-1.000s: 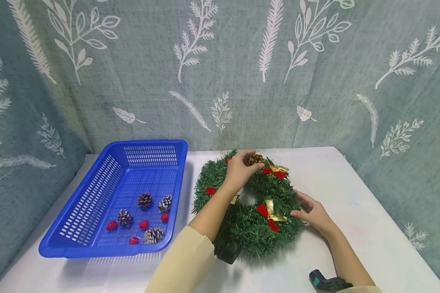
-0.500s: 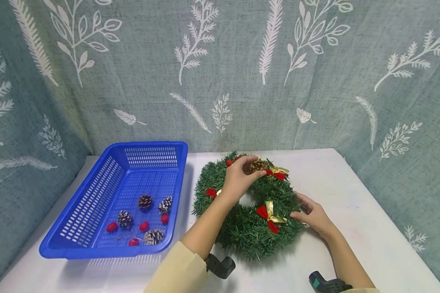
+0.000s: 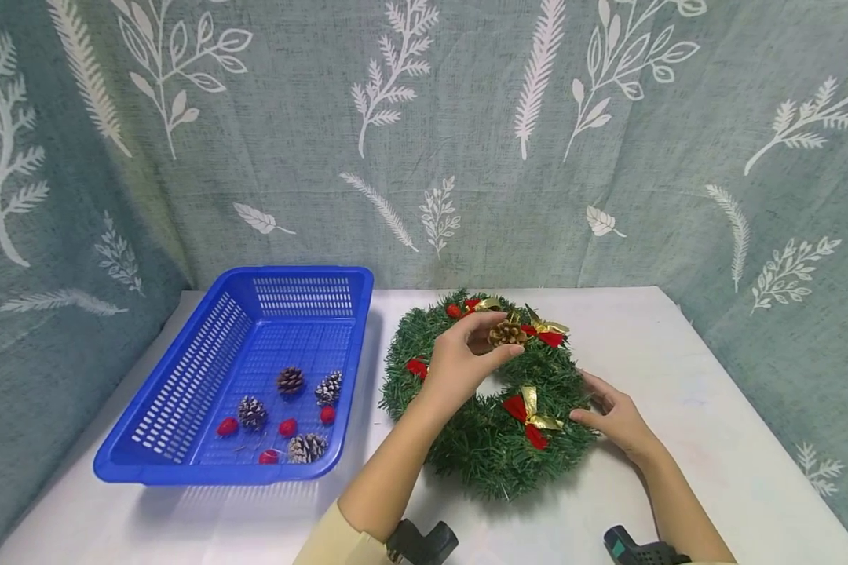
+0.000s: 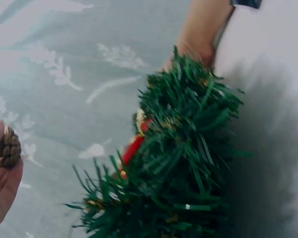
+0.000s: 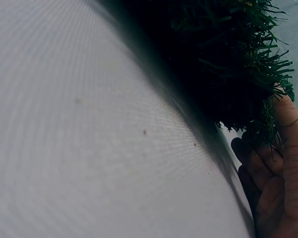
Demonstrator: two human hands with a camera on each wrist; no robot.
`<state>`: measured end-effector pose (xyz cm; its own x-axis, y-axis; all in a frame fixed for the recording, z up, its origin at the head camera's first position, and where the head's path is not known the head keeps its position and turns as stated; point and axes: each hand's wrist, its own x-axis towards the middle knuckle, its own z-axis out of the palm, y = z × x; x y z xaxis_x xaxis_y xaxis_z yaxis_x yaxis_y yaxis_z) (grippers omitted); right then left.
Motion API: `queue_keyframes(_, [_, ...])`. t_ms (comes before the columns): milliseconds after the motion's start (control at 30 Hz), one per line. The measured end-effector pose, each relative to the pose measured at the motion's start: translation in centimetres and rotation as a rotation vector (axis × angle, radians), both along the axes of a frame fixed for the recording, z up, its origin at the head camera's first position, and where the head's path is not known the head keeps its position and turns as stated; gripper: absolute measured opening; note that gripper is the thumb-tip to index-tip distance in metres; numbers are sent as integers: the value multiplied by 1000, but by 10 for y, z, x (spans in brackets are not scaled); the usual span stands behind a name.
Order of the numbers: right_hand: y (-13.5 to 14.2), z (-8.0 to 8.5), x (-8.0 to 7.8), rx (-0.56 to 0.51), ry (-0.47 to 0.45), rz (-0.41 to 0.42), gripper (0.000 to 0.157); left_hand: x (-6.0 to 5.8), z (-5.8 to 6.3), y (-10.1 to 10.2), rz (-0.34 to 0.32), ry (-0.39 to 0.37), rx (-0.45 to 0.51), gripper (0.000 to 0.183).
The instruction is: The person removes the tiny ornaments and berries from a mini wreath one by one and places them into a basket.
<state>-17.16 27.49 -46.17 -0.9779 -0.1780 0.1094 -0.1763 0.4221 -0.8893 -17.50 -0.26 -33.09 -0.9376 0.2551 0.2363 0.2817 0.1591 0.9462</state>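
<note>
A green tinsel wreath (image 3: 495,467) with red-and-gold bows (image 3: 530,416) lies on the white table. Above its far inner part, my left hand (image 3: 459,361) pinches a golden pine cone (image 3: 507,333) between thumb and fingers. That same pine cone (image 4: 9,148) shows at the left edge of the left wrist view, clear of the wreath (image 4: 188,139). My right hand (image 3: 618,420) grips the wreath's right rim. In the right wrist view, the right hand's thumb (image 5: 288,116) lies against the green strands and its other fingers sit lower, near the table.
To the left stands a blue plastic basket (image 3: 130,473). Inside it are several pine cones, among them a brown one (image 3: 290,380) and a white-tipped one (image 3: 252,413), plus several red berries (image 3: 287,428). A patterned grey-green cloth (image 3: 495,227) hangs behind the table (image 3: 650,337).
My left hand has drawn the golden pine cone a little toward me, over the wreath's inner edge. The right hand keeps its grip in place. The head view has shifted slightly.
</note>
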Motion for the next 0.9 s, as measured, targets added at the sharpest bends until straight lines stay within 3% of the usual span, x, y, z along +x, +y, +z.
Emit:
queue_keyframes(233, [1, 2, 0, 0, 4, 10, 70, 24, 13, -11, -5, -15, 67, 47])
queue_keyframes(500, [1, 5, 2, 9, 13, 9, 70, 50, 27, -24, 44, -21, 90, 45])
queue_keyframes(700, [2, 4, 1, 6, 6, 8, 70, 65, 28, -35, 84, 25, 126, 45])
queue_keyframes(900, [2, 4, 0, -2, -1, 14, 70, 76, 24, -49, 175, 81, 163, 45])
